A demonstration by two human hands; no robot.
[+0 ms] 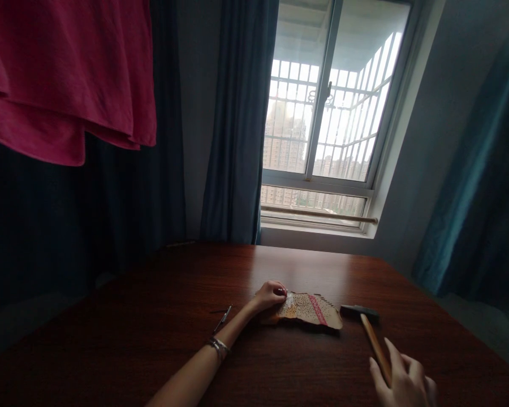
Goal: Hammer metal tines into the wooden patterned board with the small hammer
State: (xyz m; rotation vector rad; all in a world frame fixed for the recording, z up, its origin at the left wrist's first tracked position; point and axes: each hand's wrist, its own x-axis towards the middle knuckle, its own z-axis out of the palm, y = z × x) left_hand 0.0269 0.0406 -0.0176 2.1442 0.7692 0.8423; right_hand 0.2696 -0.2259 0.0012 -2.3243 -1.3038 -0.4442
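A flat brown piece of leather or card with rows of small holes and a pink stripe lies on the dark wooden table. My left hand rests on its left edge with the fingers curled down, pressing it. A hammer with a dark head and a wooden handle lies to the right of the piece. My right hand is at the low end of the handle, fingers loosely curved around it.
A thin dark tool lies on the table beside my left forearm. Behind the table are a barred window and blue curtains. A red cloth hangs at the upper left.
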